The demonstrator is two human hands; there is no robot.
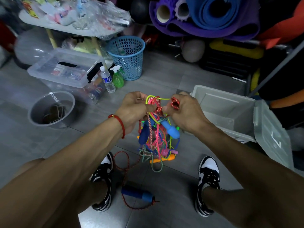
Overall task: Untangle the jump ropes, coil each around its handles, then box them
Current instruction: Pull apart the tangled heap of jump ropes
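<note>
Untangling was in hand: the left hand (pixel 134 106) and right hand (pixel 184 111) both pinched the knot of the hanging jump ropes (pixel 155 129), above the floor beside the open grey box (pixel 230 112). Next, the red rope (pixel 174 102) probably needed pulling free.

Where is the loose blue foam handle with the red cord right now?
In the head view, the blue foam handle lies on the grey tiled floor, low centre, between the two black-and-white sneakers, below the hanging rope tangle.

Grey tiled floor (pixel 164 76), cluttered white table (pixel 54 26) — rolled mats (pixel 213 15) behind
</note>
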